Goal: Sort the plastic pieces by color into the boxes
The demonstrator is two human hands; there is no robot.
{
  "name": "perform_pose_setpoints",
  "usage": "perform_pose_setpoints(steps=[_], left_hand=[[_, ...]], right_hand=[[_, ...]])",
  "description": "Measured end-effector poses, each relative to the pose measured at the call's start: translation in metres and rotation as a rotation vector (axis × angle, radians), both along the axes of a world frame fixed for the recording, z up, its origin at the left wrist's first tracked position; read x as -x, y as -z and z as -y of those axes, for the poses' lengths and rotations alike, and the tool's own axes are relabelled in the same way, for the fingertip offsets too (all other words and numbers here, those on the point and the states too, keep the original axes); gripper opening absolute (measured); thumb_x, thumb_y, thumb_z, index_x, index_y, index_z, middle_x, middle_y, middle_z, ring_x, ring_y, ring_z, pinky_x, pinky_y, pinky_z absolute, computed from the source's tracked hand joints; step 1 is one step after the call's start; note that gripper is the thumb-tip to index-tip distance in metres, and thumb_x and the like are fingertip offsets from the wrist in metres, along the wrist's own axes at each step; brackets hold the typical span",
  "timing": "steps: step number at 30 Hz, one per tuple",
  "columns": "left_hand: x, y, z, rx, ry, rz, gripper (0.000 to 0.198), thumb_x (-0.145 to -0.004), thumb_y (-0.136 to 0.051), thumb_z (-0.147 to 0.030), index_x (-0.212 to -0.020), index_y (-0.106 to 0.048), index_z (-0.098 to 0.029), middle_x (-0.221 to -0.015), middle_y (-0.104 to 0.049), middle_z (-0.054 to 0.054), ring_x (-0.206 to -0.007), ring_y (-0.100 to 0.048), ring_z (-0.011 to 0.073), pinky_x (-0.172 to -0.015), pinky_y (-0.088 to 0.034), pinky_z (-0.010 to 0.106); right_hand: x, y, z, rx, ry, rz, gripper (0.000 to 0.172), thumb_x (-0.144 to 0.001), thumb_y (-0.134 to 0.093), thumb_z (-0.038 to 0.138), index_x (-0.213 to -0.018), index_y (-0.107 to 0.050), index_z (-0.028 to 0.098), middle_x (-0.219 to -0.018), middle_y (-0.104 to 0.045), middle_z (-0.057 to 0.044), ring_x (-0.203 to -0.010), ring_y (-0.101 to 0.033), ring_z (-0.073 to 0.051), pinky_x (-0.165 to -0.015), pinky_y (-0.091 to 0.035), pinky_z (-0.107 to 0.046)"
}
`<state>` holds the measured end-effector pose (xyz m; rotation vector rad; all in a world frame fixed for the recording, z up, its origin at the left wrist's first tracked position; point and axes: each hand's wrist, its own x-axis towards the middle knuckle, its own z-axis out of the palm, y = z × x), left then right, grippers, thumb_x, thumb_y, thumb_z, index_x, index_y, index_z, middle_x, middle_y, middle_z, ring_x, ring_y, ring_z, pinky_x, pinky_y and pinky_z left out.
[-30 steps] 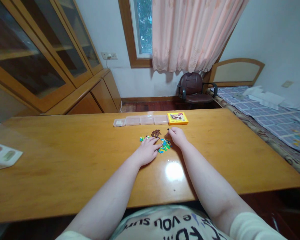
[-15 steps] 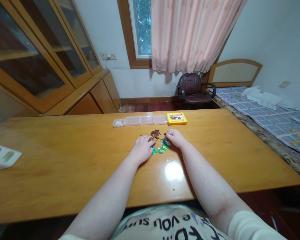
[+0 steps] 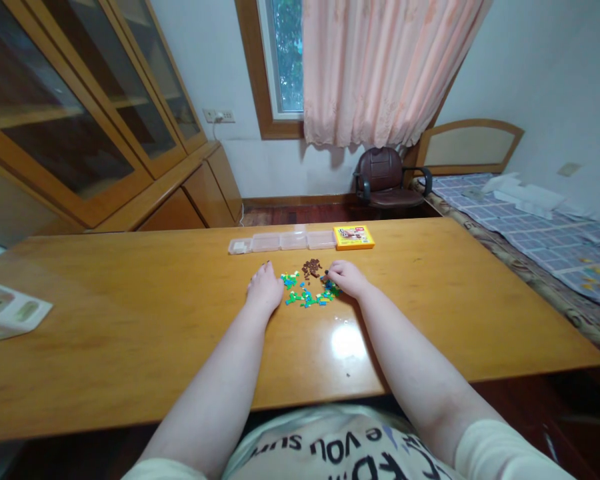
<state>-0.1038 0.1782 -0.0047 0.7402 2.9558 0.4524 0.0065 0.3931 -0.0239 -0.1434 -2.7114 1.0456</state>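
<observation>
Small building bricks in green, blue, yellow and white (image 3: 307, 297) lie scattered on the wooden table (image 3: 180, 320). A little pile of brown bricks (image 3: 311, 268) sits just behind them. My left hand (image 3: 265, 289) rests to the left of the coloured bricks, fingers stretched away from me; it appears to hold nothing. On the opposite side, my right hand (image 3: 349, 277) has its fingertips pressed together over the right end of the coloured bricks. Whatever may be between those fingertips is too small to make out.
Behind the bricks, a clear plastic case with compartments (image 3: 283, 241) touches a yellow box (image 3: 353, 237). A white device (image 3: 10, 310) stands at the table's left edge. Beyond the table are a brown chair (image 3: 380, 177) and a bed (image 3: 520, 220).
My left hand has moved left off the bricks, uncovering green, blue and white ones. My right hand has stayed nearly in place at the right end, shifting only slightly left.
</observation>
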Motion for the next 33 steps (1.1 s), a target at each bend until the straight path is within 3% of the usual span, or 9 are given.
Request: perform_pose_setpoints(steps=[3, 6, 10, 13, 16, 19, 21, 25, 33], left_hand=[[-0.004, 0.009, -0.005, -0.033, 0.177, 0.026, 0.057, -0.082, -0.041, -0.021, -0.139, -0.036, -0.013, -0.146, -0.035, 0.014, -0.134, -0.033, 0.0274, -0.111, -0.026, 0.047], [-0.002, 0.02, -0.008, -0.091, 0.31, 0.075, 0.057, -0.082, -0.04, -0.019, -0.139, -0.038, -0.017, -0.147, -0.035, 0.009, -0.136, -0.031, 0.0244, -0.114, -0.017, 0.049], [0.018, 0.035, -0.005, -0.436, 0.173, 0.204, 0.055, -0.081, -0.036, -0.016, -0.135, -0.044, -0.017, -0.138, -0.049, 0.009, -0.127, -0.045, 0.0192, -0.11, -0.033, 0.04], [0.028, 0.038, -0.002, -0.641, 0.144, 0.327, 0.06, -0.077, -0.036, -0.013, -0.135, -0.046, -0.022, -0.135, -0.052, 0.005, -0.124, -0.049, 0.0167, -0.107, -0.038, 0.037], [0.023, 0.033, -0.002, -0.609, 0.236, 0.328, 0.061, -0.076, -0.039, -0.014, -0.136, -0.044, -0.022, -0.136, -0.051, 0.005, -0.126, -0.047, 0.0178, -0.108, -0.036, 0.039], [0.006, 0.024, -0.003, -0.425, 0.353, 0.181, 0.061, -0.079, -0.041, -0.019, -0.14, -0.037, -0.018, -0.143, -0.043, 0.007, -0.131, -0.04, 0.0197, -0.112, -0.029, 0.04], [-0.005, 0.019, -0.002, -0.261, 0.445, 0.095, 0.062, -0.082, -0.041, -0.024, -0.143, -0.032, -0.017, -0.147, -0.035, 0.008, -0.135, -0.033, 0.0214, -0.114, -0.024, 0.042], [-0.021, 0.016, 0.007, -0.021, 0.642, -0.005, 0.058, -0.087, -0.039, -0.032, -0.143, -0.032, -0.018, -0.15, -0.03, 0.008, -0.139, -0.025, 0.0212, -0.115, -0.017, 0.042], [-0.033, 0.023, 0.025, 0.001, 0.611, -0.089, 0.057, -0.091, -0.035, -0.042, -0.143, -0.032, -0.018, -0.149, -0.031, 0.01, -0.139, -0.025, 0.0221, -0.114, -0.019, 0.044]], right_hand=[[0.0, 0.004, 0.0, 0.014, 0.017, -0.046, 0.029, -0.082, -0.047, 0.022, -0.064, -0.07, 0.015, -0.067, -0.055, -0.001, -0.07, -0.052, -0.013, -0.069, -0.038, -0.024], [0.0, 0.009, -0.004, 0.193, 0.122, -0.144, 0.03, -0.082, -0.043, 0.023, -0.069, -0.07, 0.015, -0.073, -0.06, -0.003, -0.076, -0.055, -0.015, -0.073, -0.041, -0.025], [0.004, 0.011, -0.009, 0.506, 0.317, -0.165, 0.031, -0.081, -0.04, 0.027, -0.072, -0.067, 0.014, -0.072, -0.063, -0.005, -0.072, -0.057, -0.016, -0.065, -0.044, -0.025], [0.005, 0.005, -0.012, 0.567, 0.334, -0.088, 0.034, -0.079, -0.041, 0.031, -0.079, -0.069, 0.012, -0.07, -0.063, -0.005, -0.065, -0.055, -0.016, -0.057, -0.043, -0.024], [-0.002, -0.001, -0.012, 0.452, 0.268, -0.055, 0.036, -0.078, -0.04, 0.029, -0.089, -0.07, 0.012, -0.08, -0.067, -0.008, -0.07, -0.059, -0.017, -0.065, -0.048, -0.028], [-0.017, -0.001, -0.002, 0.278, 0.233, -0.127, 0.036, -0.079, -0.041, 0.026, -0.1, -0.069, 0.014, -0.104, -0.067, -0.011, -0.097, -0.061, -0.021, -0.088, -0.046, -0.035], [-0.03, 0.001, 0.01, 0.214, 0.187, -0.146, 0.038, -0.079, -0.047, 0.028, -0.111, -0.065, 0.017, -0.121, -0.061, -0.011, -0.116, -0.052, -0.023, -0.102, -0.037, -0.038], [-0.05, 0.004, 0.033, -0.201, -0.023, -0.026, 0.057, -0.087, -0.047, 0.038, -0.139, -0.04, 0.019, -0.147, -0.034, -0.012, -0.135, -0.031, -0.023, -0.111, -0.024, -0.043], [-0.04, 0.001, 0.039, -0.415, 0.018, 0.095, 0.062, -0.089, -0.044, 0.048, -0.143, -0.033, 0.021, -0.15, -0.026, -0.01, -0.139, -0.02, -0.027, -0.112, -0.01, -0.052]])
